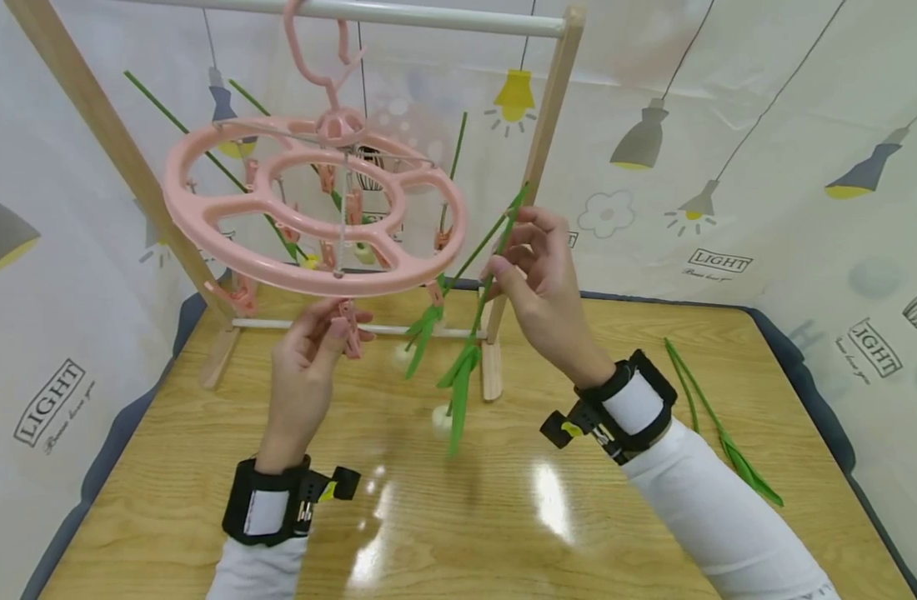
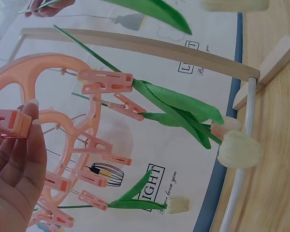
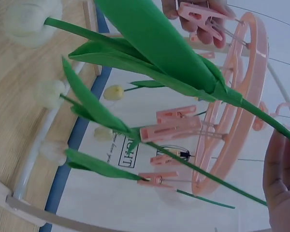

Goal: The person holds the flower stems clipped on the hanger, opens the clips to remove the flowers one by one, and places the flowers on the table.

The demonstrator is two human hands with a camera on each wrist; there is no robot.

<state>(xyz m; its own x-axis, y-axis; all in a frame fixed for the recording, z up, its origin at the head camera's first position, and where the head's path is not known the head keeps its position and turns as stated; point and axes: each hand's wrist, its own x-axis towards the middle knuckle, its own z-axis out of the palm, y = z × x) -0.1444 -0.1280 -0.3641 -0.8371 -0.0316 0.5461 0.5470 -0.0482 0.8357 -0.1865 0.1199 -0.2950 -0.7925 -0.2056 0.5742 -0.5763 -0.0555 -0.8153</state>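
A round pink drying hanger hangs upside down-facing clips below its ring. Under its front edge my left hand pinches a pink clothespin, seen closer in the left wrist view. My right hand holds the green stem of an artificial white tulip, bloom pointing down, to the right of the ring. Its broad leaves fill the top of the right wrist view. Beside it another white tulip hangs head down, its stem in a clothespin.
A stand with wooden posts and a white top bar carries the hanger. More tulips hang from other clips. A green-leaved stem lies on the wooden table at right. Lamp-printed cloth surrounds the table.
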